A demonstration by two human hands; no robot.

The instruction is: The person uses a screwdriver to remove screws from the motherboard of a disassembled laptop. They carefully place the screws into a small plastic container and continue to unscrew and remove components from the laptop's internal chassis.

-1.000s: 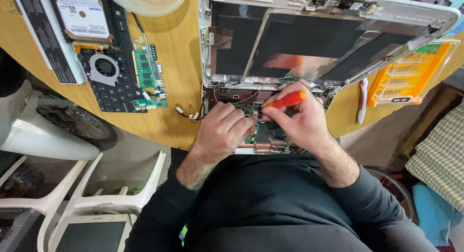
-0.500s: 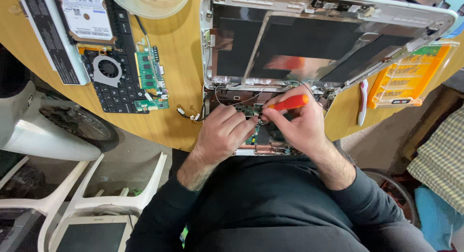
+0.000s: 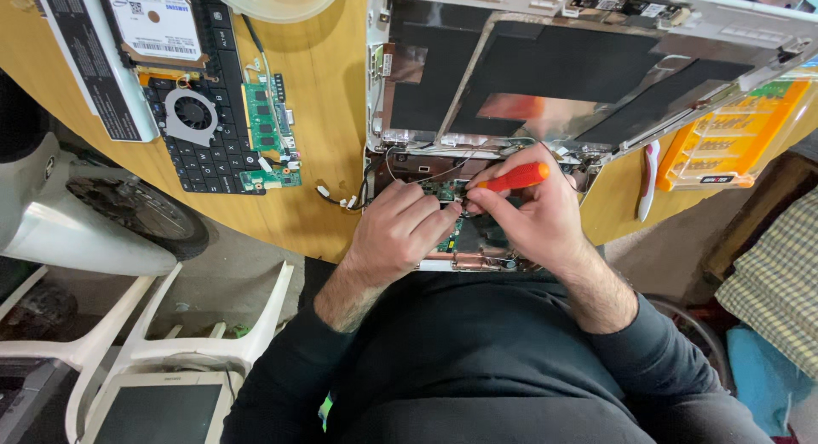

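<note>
The laptop [image 3: 545, 95] lies opened on the wooden table [image 3: 328, 112], its board exposed at the near edge; a keyboard [image 3: 200, 112], fan [image 3: 192, 113] and memory card [image 3: 268, 120] already lie removed to the left, and more evidently remains inside. The right hand [image 3: 532, 214] grips an orange screwdriver [image 3: 511, 179]; the left hand [image 3: 400, 231] rests curled on the board, holding nothing discernible. White plastic chairs [image 3: 170, 333] stand below.

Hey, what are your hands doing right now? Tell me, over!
Right hand grips orange screwdriver. Left hand steadies opened laptop's circuit board. Loose wires lie beside it.
</note>
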